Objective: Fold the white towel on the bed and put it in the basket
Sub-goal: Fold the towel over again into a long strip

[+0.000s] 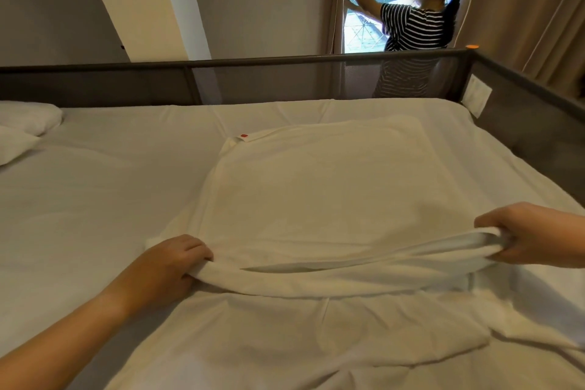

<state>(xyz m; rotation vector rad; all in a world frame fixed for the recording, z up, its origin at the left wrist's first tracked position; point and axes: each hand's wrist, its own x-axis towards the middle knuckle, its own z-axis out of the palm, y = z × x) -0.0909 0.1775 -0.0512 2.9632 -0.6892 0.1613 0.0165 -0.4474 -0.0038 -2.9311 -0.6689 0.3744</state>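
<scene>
The white towel (316, 193) lies spread across the bed (104, 199), with a small red tag at its far left corner. My left hand (171, 263) grips a bunched fold of the towel on its left side. My right hand (522, 236) pinches the same fold at the right side. Between my hands the fold is lifted a little off the lower layer, which runs on toward me. No basket is in view.
A dark mesh rail (285, 76) runs along the far and right sides of the bed. White pillows (25, 127) lie at the far left. Beyond the rail a person (414, 32) in a striped top stands at a window, holding the curtain.
</scene>
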